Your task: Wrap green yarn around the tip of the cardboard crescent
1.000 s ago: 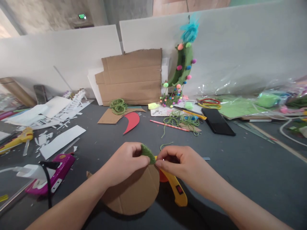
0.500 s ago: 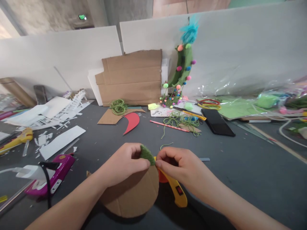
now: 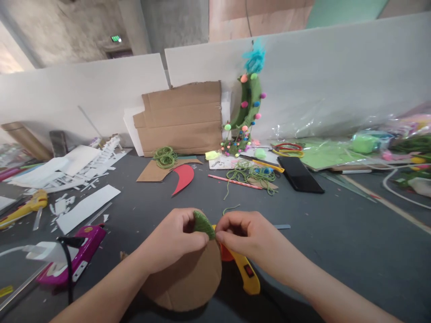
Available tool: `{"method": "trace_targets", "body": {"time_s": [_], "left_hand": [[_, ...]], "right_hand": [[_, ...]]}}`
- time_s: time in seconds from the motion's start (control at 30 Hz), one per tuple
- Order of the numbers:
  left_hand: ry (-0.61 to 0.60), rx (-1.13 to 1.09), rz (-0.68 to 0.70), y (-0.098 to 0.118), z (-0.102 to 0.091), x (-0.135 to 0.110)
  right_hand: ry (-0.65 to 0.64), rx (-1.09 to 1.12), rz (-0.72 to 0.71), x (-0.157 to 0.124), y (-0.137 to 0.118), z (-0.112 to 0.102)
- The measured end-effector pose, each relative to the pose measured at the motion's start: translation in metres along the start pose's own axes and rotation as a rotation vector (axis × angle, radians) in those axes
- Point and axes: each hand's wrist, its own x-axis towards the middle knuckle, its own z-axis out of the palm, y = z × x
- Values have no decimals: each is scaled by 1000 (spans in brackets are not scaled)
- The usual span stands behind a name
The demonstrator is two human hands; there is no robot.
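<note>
My left hand [image 3: 173,244] grips the top of a rounded brown cardboard piece [image 3: 188,280], whose tip is wrapped in green yarn [image 3: 203,223]. My right hand [image 3: 243,237] pinches the green yarn at that tip, fingers pressed together beside my left thumb. A loose end of the yarn [image 3: 230,208] curls out just behind the hands. A yellow glue gun [image 3: 245,274] lies on the table under my right wrist.
A pink glue gun [image 3: 72,253] with a black cord lies at left, near white paper scraps [image 3: 85,204]. Behind are a red crescent [image 3: 183,178], green yarn coils [image 3: 165,156], a pink pencil [image 3: 234,181], a black phone [image 3: 299,174], leaning cardboard [image 3: 182,119] and a green pom-pom decoration [image 3: 247,107].
The view has tilted up slightly, so everything sits lower in frame. Both hands stay pinched on the yarn-wrapped tip, drawn a little closer together.
</note>
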Motion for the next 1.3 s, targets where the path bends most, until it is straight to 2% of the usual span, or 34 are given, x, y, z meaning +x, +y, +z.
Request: {"method": "trace_targets", "body": {"time_s": [0.07,0.2,0.3,0.47,0.57,0.63,0.73,0.77,0.8,0.9,0.97,1.03,1.13,1.3], "left_hand": [[1,-6,-22,1,1,-1],[-73,-72,-84,4,1,-3],[-49,-87,-61,6,1,-5],[-20,-6,24,7,4,-5],[15,89,126,10,3,-4],[134,132,228,13,1,-5],[470,238,380,19,-3,-8],[528,262,402,21,-3,-9],[533,266,408,22,-2,-10],[321,96,397,21,5,-9],[299,4,443,16,11,-5],[299,-59,476,9,17,0],[224,-193,486,0,20,3],[86,-347,384,-8,20,-5]], "right_hand": [[-6,-7,-5,-1,-1,0],[-92,67,12,-3,-1,-4],[-107,84,-9,-4,0,-4],[-33,-6,-22,-8,-4,1],[78,-109,-89,-8,-6,0],[181,-170,-162,-7,-8,-4],[396,-364,-290,-5,-11,-11],[474,-477,-357,-5,-12,-12],[538,-606,-436,-5,-12,-12],[634,-989,-706,-3,-9,-7],[704,-1139,-881,0,-4,-3],[776,-1178,-1003,4,0,1],[797,-1149,-1042,7,5,6],[707,-1013,-983,1,10,20]]}}
